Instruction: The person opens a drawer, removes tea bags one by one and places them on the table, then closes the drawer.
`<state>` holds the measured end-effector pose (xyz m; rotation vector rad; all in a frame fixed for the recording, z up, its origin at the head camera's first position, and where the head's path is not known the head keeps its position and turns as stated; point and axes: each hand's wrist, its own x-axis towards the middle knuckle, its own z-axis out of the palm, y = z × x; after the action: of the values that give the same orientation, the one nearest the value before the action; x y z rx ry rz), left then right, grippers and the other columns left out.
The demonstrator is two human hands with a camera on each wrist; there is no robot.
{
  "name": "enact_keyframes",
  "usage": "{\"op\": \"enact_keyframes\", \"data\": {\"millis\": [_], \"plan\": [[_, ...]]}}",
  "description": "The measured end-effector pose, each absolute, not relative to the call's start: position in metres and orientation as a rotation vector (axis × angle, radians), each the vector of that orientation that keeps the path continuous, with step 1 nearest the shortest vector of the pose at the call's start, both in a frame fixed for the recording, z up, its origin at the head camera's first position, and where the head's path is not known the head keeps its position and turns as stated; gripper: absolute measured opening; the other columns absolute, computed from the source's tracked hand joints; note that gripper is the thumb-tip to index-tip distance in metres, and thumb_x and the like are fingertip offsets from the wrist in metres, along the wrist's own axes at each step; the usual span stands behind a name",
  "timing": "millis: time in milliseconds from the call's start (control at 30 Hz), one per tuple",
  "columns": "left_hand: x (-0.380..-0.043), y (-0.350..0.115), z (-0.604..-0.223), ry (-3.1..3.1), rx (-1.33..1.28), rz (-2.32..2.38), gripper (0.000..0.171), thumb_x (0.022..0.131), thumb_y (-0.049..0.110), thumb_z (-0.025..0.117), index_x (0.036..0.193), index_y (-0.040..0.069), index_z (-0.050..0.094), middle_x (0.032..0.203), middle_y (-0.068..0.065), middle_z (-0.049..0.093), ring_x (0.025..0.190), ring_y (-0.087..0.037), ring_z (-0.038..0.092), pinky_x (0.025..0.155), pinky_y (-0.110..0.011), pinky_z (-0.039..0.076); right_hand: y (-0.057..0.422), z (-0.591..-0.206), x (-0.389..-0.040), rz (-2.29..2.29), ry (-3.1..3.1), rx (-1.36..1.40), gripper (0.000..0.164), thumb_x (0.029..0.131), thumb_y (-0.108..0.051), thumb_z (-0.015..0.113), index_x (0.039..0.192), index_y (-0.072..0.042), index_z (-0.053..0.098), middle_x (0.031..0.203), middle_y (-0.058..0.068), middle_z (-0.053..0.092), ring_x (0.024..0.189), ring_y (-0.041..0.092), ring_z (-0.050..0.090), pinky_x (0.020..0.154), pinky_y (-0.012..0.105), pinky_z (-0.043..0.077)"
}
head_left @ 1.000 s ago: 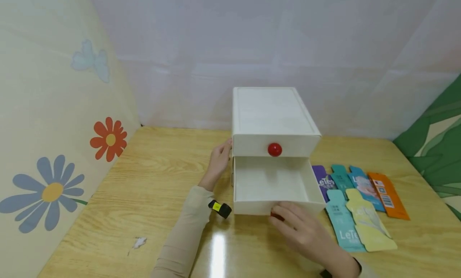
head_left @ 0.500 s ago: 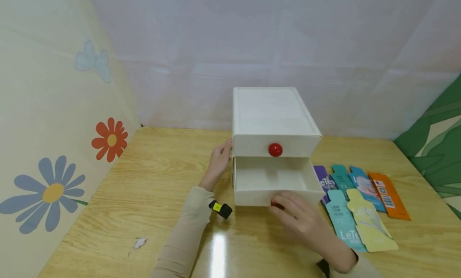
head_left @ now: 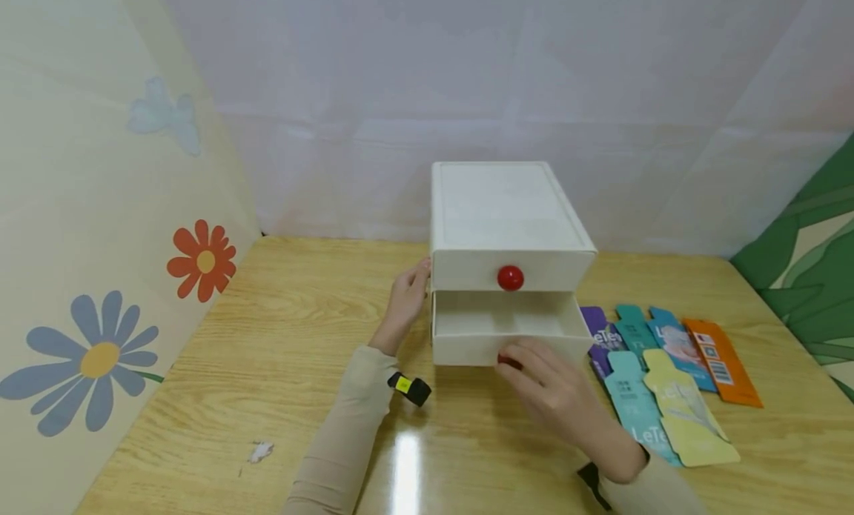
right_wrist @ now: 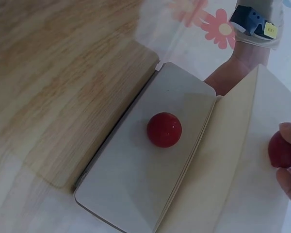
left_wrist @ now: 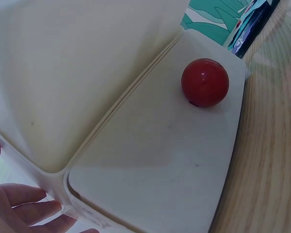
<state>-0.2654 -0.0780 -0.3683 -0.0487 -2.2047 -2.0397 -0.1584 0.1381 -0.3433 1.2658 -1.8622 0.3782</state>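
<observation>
A white two-drawer box (head_left: 507,204) stands on the wooden table. Its upper drawer is pushed in and bears a round red knob (head_left: 510,278). Below, the lower drawer (head_left: 463,350) is partly pulled out, and the inside that shows holds nothing. My right hand (head_left: 557,393) pinches the lower drawer's red knob (right_wrist: 282,150) between thumb and fingers, largely covering it in the head view. At the box's left side, my left hand (head_left: 405,300) rests its fingers on the wall; in the left wrist view those fingers (left_wrist: 36,212) lie along the box edge.
Right of the box lie several flat packets in purple, teal, blue, orange (head_left: 723,363) and yellow (head_left: 690,411), some overlapping. A light curtain (head_left: 333,167) hangs behind the table. A flower-printed panel (head_left: 67,226) borders the left, a green leaf-patterned one (head_left: 807,278) the right.
The lower drawer has slid further back into the box, with my right hand moving away from me on its knob. My left hand has stayed at the box's side.
</observation>
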Motion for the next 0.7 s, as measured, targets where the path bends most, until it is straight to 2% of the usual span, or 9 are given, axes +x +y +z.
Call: {"op": "enact_keyframes", "data": {"millis": [133, 433, 700], "plan": [[-0.265, -0.078, -0.369, -2.203, -0.042, -2.044, 0.044, 0.097, 0.033, 0.038, 0.122, 0.002, 0.057, 0.129, -0.007, 0.052, 0.115, -0.017, 0.047, 0.088, -0.038, 0.045, 0.138, -0.344, -0.164, 0.370, -1.857, 1.250, 0.037, 0.098, -0.013, 0.035, 0.084, -0.002, 0.068, 0.094, 0.014, 0.062, 0.090, 0.029, 0.057, 0.074, 0.038, 0.051], [-0.263, -0.078, -0.368, -2.197, -0.050, -2.032, 0.042, 0.097, 0.029, 0.038, 0.123, 0.001, 0.056, 0.132, -0.007, 0.049, 0.118, -0.017, 0.044, 0.087, -0.036, 0.046, 0.136, -0.345, -0.179, 0.368, -1.856, 1.228, 0.037, 0.098, -0.013, 0.036, 0.083, -0.001, 0.068, 0.096, 0.014, 0.062, 0.092, 0.029, 0.057, 0.073, 0.040, 0.051], [-0.263, -0.078, -0.366, -2.198, -0.049, -1.998, 0.041, 0.097, 0.026, 0.039, 0.124, 0.000, 0.055, 0.130, -0.008, 0.051, 0.116, -0.018, 0.047, 0.084, -0.035, 0.047, 0.136, -0.341, -0.185, 0.296, -2.009, 1.218, 0.043, 0.099, -0.018, 0.029, 0.087, 0.000, 0.066, 0.099, 0.016, 0.061, 0.097, 0.030, 0.054, 0.079, 0.041, 0.050]]}}
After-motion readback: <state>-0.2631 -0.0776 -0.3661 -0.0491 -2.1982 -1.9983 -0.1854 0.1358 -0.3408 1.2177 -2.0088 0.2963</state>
